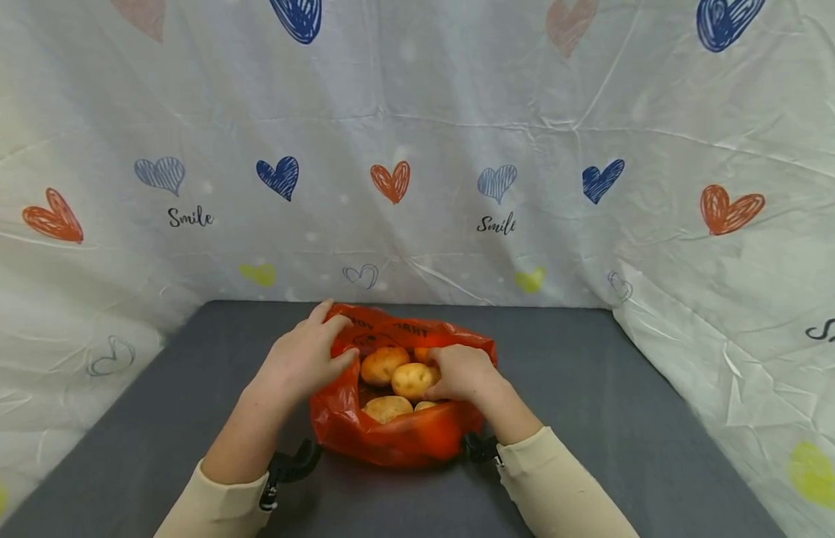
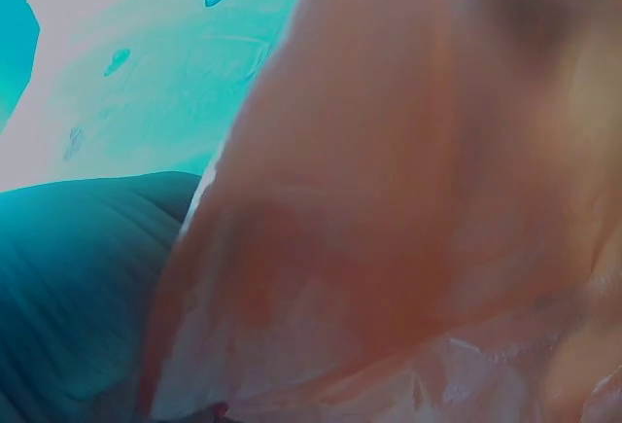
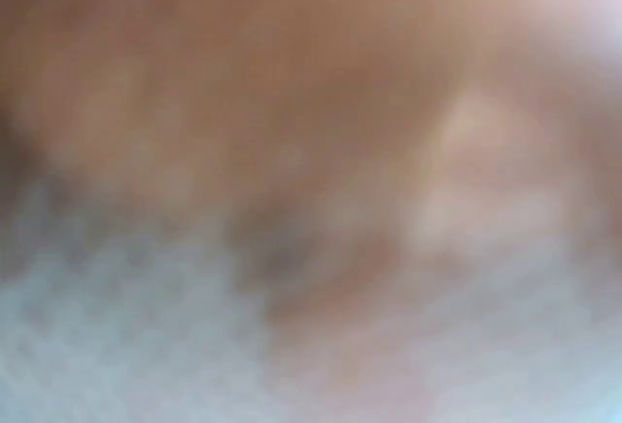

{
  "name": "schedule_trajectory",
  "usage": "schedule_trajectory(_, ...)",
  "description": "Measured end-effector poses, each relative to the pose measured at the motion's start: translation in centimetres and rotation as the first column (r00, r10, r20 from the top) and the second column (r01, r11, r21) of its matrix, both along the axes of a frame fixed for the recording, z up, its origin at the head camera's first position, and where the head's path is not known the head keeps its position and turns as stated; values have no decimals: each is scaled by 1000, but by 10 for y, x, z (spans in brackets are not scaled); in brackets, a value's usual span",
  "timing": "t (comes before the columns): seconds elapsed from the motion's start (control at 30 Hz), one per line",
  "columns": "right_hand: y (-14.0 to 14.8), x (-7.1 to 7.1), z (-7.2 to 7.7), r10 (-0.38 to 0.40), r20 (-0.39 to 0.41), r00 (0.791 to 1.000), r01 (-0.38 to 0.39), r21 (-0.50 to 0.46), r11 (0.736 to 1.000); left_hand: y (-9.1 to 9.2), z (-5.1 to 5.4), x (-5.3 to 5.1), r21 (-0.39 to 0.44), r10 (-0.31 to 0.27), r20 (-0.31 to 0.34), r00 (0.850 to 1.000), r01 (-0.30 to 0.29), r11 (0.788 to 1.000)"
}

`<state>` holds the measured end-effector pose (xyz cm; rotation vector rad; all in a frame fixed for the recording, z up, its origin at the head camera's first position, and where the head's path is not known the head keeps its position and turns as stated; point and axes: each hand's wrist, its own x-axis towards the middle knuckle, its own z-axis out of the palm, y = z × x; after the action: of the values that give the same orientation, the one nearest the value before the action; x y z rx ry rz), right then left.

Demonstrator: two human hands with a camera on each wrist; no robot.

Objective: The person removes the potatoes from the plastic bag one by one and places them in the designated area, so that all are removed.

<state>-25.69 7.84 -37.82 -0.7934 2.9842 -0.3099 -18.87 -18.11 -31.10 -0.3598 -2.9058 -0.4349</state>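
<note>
A red plastic bag (image 1: 404,441) with dark print stands with its mouth open in the head view. Several potatoes (image 1: 385,366) lie inside it. At the bag's left rim, my left hand (image 1: 301,357) holds the plastic, its thumb and fingers spread apart along the edge. Inside the mouth, my right hand (image 1: 463,372) has thumb and fingers about a yellow potato (image 1: 410,382). Its fingertips are partly hidden. Close up in the left wrist view, the bag's translucent film (image 2: 350,170) fills most of the picture. The right wrist view is too blurred to make out.
The bag rests on a dark grey tabletop (image 1: 565,388). A white sheet with printed hearts (image 1: 430,97) hangs behind the table and along both sides. Dark wrist straps (image 1: 292,465) sit at the sleeve cuffs.
</note>
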Motion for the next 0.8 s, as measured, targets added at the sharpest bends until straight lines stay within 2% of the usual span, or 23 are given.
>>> schedule_trajectory(0.13,4,0,4,8,-21,1000,-9,-27,1000,-3,1,0,23,2,5,1000,-2,1000)
schedule_trajectory(0.37,15,5,27,19,-27,999,-23,-129,991,-8,4,-5,50,-16,-33,999,17,999)
schedule_trajectory(0.5,21,8,37,37,-32,999,-42,-171,984,-11,3,-6,51,-12,-34,999,13,999)
schedule_trajectory(0.63,29,14,48,68,-25,997,-72,-240,968,-12,1,-7,47,-5,-31,1000,6,999)
schedule_trajectory(0.8,40,18,58,105,-8,994,-102,-351,931,-12,1,-7,46,-4,-36,999,5,999)
